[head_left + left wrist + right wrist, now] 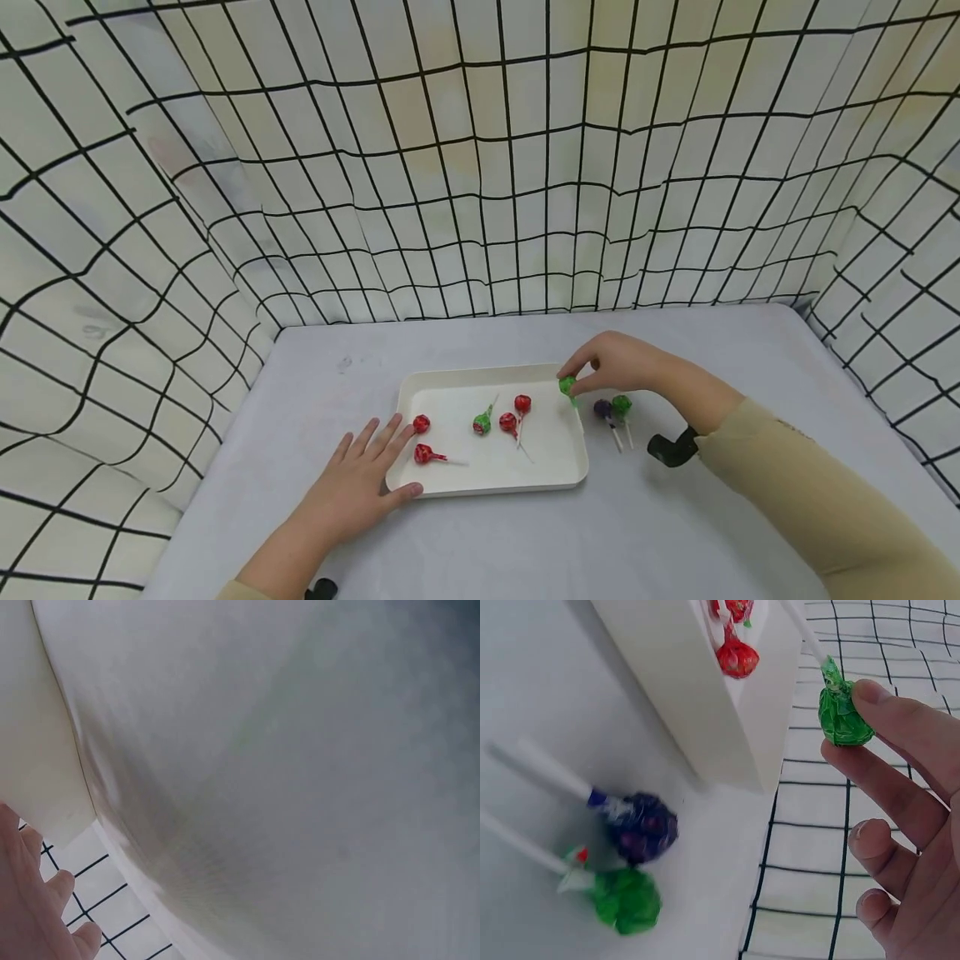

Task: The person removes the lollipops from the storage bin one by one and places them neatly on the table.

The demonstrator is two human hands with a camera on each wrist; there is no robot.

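Note:
My right hand [626, 363] pinches a green lollipop [845, 716] by its wrapped head between thumb and forefinger, over the right edge of the white tray [487, 475]. In the head view my left hand [356, 487] lies spread with straight fingers at the tray's left edge, its fingertips near a red lollipop [422, 424]. Several red lollipops and one green lollipop [482, 423] lie in the tray. On the table right of it, a purple lollipop [603, 409] and another green lollipop [622, 405] lie side by side.
A white cloth covers the table [480, 550]. White walls with a black grid [525, 183] stand behind it and on both sides. A black wrist device [672, 448] sits below my right wrist, near the loose lollipops.

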